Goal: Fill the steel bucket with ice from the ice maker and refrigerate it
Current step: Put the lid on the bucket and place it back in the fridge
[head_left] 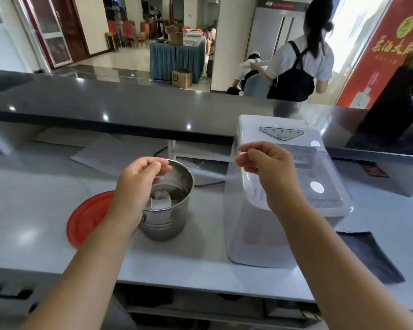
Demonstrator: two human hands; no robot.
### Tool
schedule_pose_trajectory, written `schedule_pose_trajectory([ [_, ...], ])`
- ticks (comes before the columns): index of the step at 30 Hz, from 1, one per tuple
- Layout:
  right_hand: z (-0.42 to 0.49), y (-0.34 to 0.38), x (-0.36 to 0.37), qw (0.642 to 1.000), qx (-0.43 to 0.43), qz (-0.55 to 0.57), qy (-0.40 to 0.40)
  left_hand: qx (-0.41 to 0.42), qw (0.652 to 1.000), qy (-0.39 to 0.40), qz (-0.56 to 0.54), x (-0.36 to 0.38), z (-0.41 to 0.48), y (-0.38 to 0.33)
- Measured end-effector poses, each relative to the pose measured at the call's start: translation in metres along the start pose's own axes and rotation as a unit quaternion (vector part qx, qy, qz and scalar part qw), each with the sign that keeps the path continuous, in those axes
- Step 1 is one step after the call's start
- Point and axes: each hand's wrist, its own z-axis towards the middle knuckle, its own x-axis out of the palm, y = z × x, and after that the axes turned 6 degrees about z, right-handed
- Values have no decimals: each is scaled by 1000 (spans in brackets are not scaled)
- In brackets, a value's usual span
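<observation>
Ice (pixel 159 194) could miss the steel bucket (pixel 165 222) if your left hand (pixel 138 179), pinching the scoop (pixel 160 204), tilts off-centre; your right hand (pixel 267 167), pinching the lid (pixel 320 177), could lose it.

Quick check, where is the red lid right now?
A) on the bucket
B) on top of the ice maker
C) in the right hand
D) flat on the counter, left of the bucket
D: the red lid lies on the counter, left of the open steel bucket.
</observation>
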Motion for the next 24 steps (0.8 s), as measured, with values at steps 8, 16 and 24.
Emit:
schedule_pose_trajectory([
  [8, -9, -26, 145, 996, 31, -17, 83, -39, 998, -24, 43, -113, 54, 36],
  [16, -24, -58, 258, 986, 75, -24, 150, -110, 992, -29, 56, -193, 95, 86],
  [24, -40, -117, 305, 979, 96, -86, 159, -209, 976, 8, 61, -213, 115, 132],
])
